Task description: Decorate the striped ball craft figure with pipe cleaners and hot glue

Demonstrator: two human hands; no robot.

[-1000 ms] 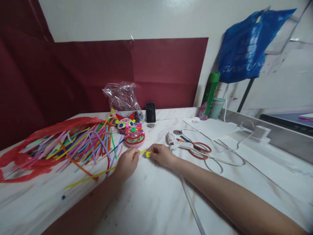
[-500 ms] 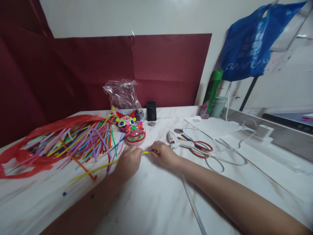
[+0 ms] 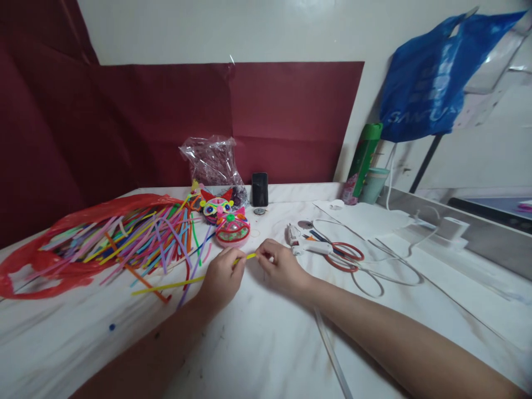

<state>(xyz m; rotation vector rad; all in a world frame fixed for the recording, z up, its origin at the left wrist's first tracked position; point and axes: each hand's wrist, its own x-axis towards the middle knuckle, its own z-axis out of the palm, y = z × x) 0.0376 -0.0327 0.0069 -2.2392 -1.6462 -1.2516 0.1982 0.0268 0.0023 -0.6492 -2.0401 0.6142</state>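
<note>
Over the surface (image 3: 257, 343), left hand (image 3: 223, 277) and right hand (image 3: 280, 266) pinch a yellow strip (image 3: 250, 256), its shaping apparently unfinished; the toy (image 3: 219, 213) behind already has eyes (image 3: 209, 210).

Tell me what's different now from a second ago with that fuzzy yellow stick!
The loose end of the yellow stem moved right and away from the person, closer to the left hand. The yellow curl that showed by the right hand is out of sight now, maybe hidden by that hand. Both hands kept hold; nothing was let go. The phone and glue gun stayed put.
</note>
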